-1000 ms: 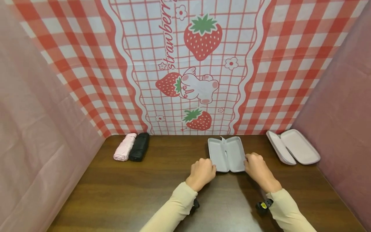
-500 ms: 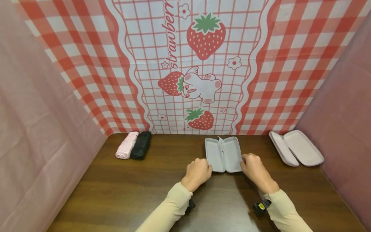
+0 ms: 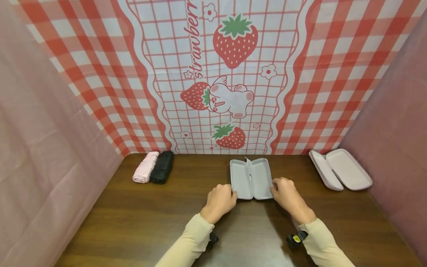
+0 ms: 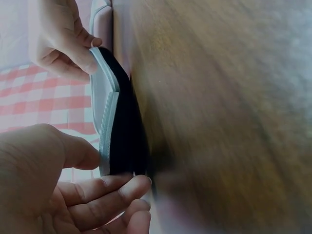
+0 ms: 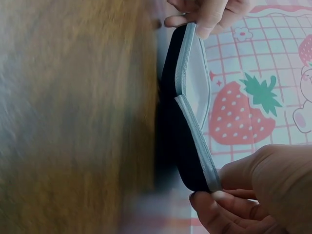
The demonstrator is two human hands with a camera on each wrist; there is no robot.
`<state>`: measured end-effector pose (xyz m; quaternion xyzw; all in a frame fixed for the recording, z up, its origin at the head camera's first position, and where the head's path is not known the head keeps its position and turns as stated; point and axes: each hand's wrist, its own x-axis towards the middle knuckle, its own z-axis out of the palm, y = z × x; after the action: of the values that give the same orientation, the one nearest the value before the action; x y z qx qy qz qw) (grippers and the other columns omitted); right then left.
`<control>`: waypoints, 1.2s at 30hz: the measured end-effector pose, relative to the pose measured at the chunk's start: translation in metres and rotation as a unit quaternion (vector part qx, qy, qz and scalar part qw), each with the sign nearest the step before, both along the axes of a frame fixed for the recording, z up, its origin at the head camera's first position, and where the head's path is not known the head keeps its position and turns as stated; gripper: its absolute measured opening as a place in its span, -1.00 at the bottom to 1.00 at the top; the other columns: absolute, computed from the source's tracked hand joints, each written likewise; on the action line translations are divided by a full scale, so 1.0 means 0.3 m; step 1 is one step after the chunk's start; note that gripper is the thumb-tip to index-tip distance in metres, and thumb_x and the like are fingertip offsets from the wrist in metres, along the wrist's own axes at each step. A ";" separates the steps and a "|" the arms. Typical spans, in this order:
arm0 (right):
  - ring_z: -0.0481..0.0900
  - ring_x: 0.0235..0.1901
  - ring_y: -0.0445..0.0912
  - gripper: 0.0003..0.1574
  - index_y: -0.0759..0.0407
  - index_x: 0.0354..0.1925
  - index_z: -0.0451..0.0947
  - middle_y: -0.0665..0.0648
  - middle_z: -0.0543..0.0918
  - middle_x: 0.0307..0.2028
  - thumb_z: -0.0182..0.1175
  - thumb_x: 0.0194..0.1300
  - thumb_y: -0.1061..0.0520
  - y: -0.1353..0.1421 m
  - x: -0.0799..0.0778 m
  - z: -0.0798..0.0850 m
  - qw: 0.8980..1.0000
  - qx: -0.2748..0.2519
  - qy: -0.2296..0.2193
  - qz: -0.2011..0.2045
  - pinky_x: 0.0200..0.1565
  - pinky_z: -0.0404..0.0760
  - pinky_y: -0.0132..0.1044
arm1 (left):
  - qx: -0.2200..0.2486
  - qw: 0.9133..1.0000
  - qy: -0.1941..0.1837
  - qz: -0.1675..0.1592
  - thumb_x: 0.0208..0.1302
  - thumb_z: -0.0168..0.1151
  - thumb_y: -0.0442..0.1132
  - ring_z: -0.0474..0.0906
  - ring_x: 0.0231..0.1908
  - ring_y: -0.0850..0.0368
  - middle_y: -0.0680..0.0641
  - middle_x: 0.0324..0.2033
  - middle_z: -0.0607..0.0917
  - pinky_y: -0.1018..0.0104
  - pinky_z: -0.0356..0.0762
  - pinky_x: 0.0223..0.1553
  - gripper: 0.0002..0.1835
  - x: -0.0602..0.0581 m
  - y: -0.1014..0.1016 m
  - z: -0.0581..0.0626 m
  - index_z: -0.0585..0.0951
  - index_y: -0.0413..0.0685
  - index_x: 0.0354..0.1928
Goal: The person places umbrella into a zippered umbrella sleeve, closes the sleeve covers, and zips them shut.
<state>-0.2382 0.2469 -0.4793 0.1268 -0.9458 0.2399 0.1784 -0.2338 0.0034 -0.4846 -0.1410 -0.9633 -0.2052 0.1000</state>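
An opened zip case (image 3: 241, 181), with a pale grey inside and a black outside, is held above or on the back middle of the wooden table. Its left edge is pinched by my left hand (image 3: 218, 200), its right edge by my right hand (image 3: 289, 195). In the left wrist view, the left thumb lies on the zip rim of the case (image 4: 124, 131) and the fingers sit against its black underside. A similar pinch by the right hand (image 5: 263, 190) shows in the right wrist view, on the near corner of the case (image 5: 190, 151).
At the back right, a second opened case (image 3: 350, 170) with a pale lining leans by the pink side curtain. A pink roll (image 3: 146, 167) and a black roll (image 3: 162, 167) lie side by side at the back left. A strawberry-print cloth (image 3: 230, 111) hangs behind the table.
Both hands have shifted the opened case a little to the left, keeping their pinch on its two edges. The rolls and the second case stay where they were.
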 end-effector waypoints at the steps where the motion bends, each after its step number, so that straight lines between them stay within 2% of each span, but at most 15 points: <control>1: 0.57 -0.45 0.06 -0.88 0.49 -0.32 0.66 0.26 0.64 -0.48 0.31 0.12 0.42 -0.004 0.003 -0.005 1.000 -0.001 0.001 0.000 -0.35 0.60 -0.01 | 0.003 1.000 0.000 -0.001 0.37 0.25 -0.14 0.59 -0.63 -0.03 -0.12 -0.59 0.68 0.13 0.39 -0.69 -0.66 0.002 -0.006 -0.003 0.56 -0.04 -0.61; 6: 0.46 -0.50 -0.05 -0.96 0.42 -0.41 0.62 0.15 0.55 -0.56 0.31 0.09 0.44 -0.020 0.016 -0.021 1.000 -0.004 0.009 0.003 -0.42 0.50 -0.16 | 0.014 1.000 -0.011 -0.007 0.37 0.23 -0.15 0.51 -0.66 0.07 -0.07 -0.63 0.63 0.19 0.35 -0.69 -0.63 0.016 -0.033 -0.009 0.52 0.01 -0.64; 11: 0.32 -0.56 -0.12 -0.85 0.30 -0.52 0.51 0.00 0.35 -0.64 0.27 0.05 0.45 -0.034 0.016 -0.017 1.000 -0.020 -0.005 0.017 -0.47 0.34 -0.28 | 0.022 0.999 -0.033 -0.009 0.38 0.23 -0.15 0.46 -0.65 0.11 -0.04 -0.64 0.60 0.20 0.36 -0.65 -0.62 0.028 -0.064 0.000 0.49 0.04 -0.65; 15: 0.39 -0.53 -0.15 -0.95 0.34 -0.43 0.61 -0.01 0.46 -0.61 0.30 0.05 0.41 -0.042 0.019 -0.004 0.999 -0.035 -0.021 0.027 -0.42 0.44 -0.28 | 0.030 0.998 -0.051 -0.005 0.37 0.22 -0.16 0.39 -0.65 0.13 0.00 -0.67 0.50 0.20 0.33 -0.65 -0.63 0.036 -0.101 0.011 0.47 0.06 -0.65; 20: 0.51 -0.47 -0.15 -0.85 0.37 -0.29 0.68 0.03 0.62 -0.51 0.31 0.07 0.37 -0.047 0.026 0.011 0.996 -0.052 -0.063 0.026 -0.35 0.54 -0.26 | 0.033 0.997 -0.075 0.003 0.30 0.21 -0.15 0.37 -0.64 0.13 0.04 -0.68 0.46 0.19 0.32 -0.64 -0.66 0.049 -0.143 0.014 0.44 0.09 -0.66; 24: 0.67 -0.31 -0.04 -0.54 0.49 0.00 0.60 0.22 0.72 -0.28 0.27 0.07 0.38 -0.056 0.031 0.012 0.990 -0.067 -0.117 0.043 -0.25 0.65 -0.18 | 0.043 0.994 -0.103 0.006 0.20 0.26 -0.12 0.49 -0.56 0.07 -0.04 -0.55 0.60 0.10 0.41 -0.57 -0.85 0.055 -0.157 0.017 0.57 0.01 -0.45; 25: 0.70 -0.27 -0.01 -0.46 0.51 0.07 0.56 0.27 0.73 -0.22 0.26 0.06 0.38 -0.059 0.033 0.011 0.988 -0.072 -0.130 0.046 -0.23 0.67 -0.16 | 0.046 0.993 -0.112 0.006 0.18 0.28 -0.11 0.53 -0.52 0.05 -0.07 -0.49 0.65 0.06 0.45 -0.54 -0.85 0.055 -0.159 0.019 0.60 -0.03 -0.36; 27: 0.72 -0.20 0.04 -0.35 0.54 0.18 0.48 0.35 0.71 -0.12 0.25 0.06 0.39 -0.061 0.038 0.010 0.983 -0.081 -0.155 0.050 -0.20 0.69 -0.13 | 0.054 0.990 -0.128 0.008 0.14 0.31 -0.10 0.59 -0.45 0.00 -0.14 -0.36 0.71 0.00 0.51 -0.48 -0.73 0.053 -0.161 0.024 0.64 -0.10 -0.18; 30: 0.73 -0.21 0.04 -0.33 0.53 0.20 0.47 0.37 0.70 -0.08 0.25 0.07 0.38 -0.064 0.041 0.011 0.981 -0.086 -0.165 0.053 -0.19 0.69 -0.13 | 0.063 0.988 -0.139 0.006 0.12 0.33 -0.09 0.61 -0.41 0.01 -0.16 -0.30 0.74 0.01 0.55 -0.44 -0.59 0.045 -0.167 0.025 0.65 -0.14 -0.01; 36: 0.73 -0.22 0.03 -0.34 0.50 0.21 0.48 0.36 0.70 -0.08 0.27 0.10 0.36 -0.068 0.050 0.021 0.977 -0.095 -0.175 0.072 -0.22 0.70 -0.17 | 0.097 0.984 -0.146 -0.016 0.20 0.35 -0.07 0.58 -0.44 0.14 -0.03 -0.41 0.69 0.15 0.55 -0.42 -0.41 0.026 -0.187 0.018 0.55 -0.24 0.22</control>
<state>-0.2231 0.2263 -0.4730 0.1330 -0.9239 0.3589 0.0040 -0.2261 -0.0526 -0.4791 -0.1141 -0.9409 -0.3173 -0.0322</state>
